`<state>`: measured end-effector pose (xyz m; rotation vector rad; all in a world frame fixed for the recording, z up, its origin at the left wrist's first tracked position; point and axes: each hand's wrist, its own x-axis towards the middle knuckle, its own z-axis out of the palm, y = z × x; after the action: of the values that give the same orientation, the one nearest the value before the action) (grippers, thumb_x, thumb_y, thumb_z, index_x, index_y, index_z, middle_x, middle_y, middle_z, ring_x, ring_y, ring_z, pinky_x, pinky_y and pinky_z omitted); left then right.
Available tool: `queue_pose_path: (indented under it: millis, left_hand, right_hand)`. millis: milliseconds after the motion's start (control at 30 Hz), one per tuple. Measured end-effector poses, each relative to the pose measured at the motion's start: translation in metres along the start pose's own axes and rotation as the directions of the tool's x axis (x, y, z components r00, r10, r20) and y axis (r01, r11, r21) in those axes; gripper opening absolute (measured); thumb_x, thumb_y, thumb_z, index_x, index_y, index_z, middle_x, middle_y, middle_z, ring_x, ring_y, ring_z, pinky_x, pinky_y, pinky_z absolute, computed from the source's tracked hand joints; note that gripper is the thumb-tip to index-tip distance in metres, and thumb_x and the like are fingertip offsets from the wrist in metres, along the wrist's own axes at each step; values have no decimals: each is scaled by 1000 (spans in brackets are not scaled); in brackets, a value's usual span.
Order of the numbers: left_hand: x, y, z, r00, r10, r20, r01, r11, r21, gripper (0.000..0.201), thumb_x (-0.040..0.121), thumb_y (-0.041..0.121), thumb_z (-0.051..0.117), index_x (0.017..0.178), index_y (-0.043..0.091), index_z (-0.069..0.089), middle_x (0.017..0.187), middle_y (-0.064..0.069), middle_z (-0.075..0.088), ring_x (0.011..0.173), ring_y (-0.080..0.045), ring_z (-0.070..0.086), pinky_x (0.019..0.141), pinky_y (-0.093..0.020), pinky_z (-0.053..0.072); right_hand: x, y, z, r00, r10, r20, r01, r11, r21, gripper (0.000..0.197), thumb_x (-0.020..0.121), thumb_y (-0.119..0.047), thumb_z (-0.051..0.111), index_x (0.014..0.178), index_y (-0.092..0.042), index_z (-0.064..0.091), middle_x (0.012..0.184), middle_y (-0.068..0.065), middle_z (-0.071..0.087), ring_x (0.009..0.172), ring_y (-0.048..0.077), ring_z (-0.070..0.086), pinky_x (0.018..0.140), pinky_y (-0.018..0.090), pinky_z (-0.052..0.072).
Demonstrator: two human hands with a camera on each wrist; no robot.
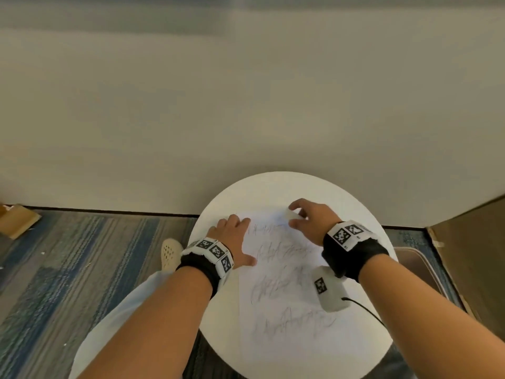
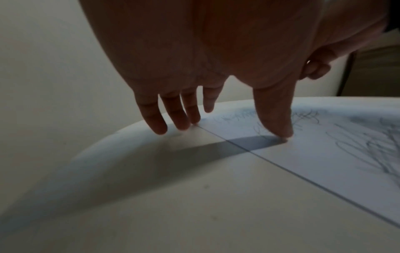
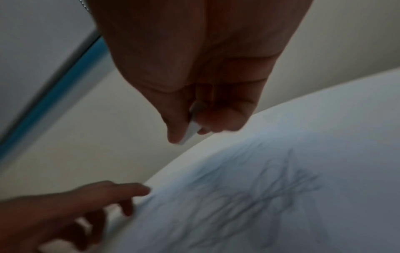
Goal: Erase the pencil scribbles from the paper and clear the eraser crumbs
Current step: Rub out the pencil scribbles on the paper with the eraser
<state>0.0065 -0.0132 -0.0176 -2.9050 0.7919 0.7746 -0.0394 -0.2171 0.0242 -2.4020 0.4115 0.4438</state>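
A white sheet of paper [image 1: 284, 305] with several rows of pencil scribbles [image 1: 281, 287] lies on a round white table [image 1: 218, 310]. My left hand [image 1: 235, 237] rests with straight fingers on the paper's left edge, thumb [image 2: 279, 123] pressing the sheet. My right hand [image 1: 308, 220] pinches a small white eraser [image 1: 291, 214] between thumb and fingers over the top row of scribbles. The right wrist view shows the eraser [image 3: 191, 129] held just above the paper [image 3: 303, 171], blurred by motion. No crumbs are clearly visible.
The table stands against a pale wall [image 1: 246, 105]. A striped blue-grey carpet [image 1: 68, 255] lies to the left, with my foot in a cream shoe [image 1: 170, 253] by the table. A brown cardboard panel [image 1: 475, 255] stands at the right.
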Motion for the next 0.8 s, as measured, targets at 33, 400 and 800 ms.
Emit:
queue_pose_path:
  millis: [33, 400, 800]
  left_hand:
    - [-1, 0, 2, 999, -27, -22, 26, 999, -33, 100, 78, 63, 65, 151, 23, 10, 146, -4, 25, 132, -27, 29, 104, -40, 34]
    - [15, -25, 11, 973, -170, 156, 184, 979, -85, 111, 66, 76, 65, 146, 52, -8, 156, -3, -22, 139, -46, -16, 109, -65, 21]
    - [20, -26, 7, 976, -155, 151, 177, 974, -142, 115, 58, 73, 73, 144, 58, -2, 155, -4, -22, 137, -49, -20, 105, -68, 24]
  right_hand:
    - [0, -8, 7, 999, -16, 36, 14, 998, 56, 29, 92, -23, 58, 120, -21, 55, 105, 4, 60, 72, 21, 60, 70, 29, 51]
    - [34, -41, 55, 995, 96, 32, -100, 978, 181, 38, 88, -16, 50, 122, -27, 62, 124, 7, 62, 99, 24, 63, 80, 23, 49]
    - [47, -45, 72, 987, 119, -111, -88, 963, 254, 26, 85, -22, 62, 108, -20, 72, 116, 1, 69, 105, 18, 63, 85, 20, 47]
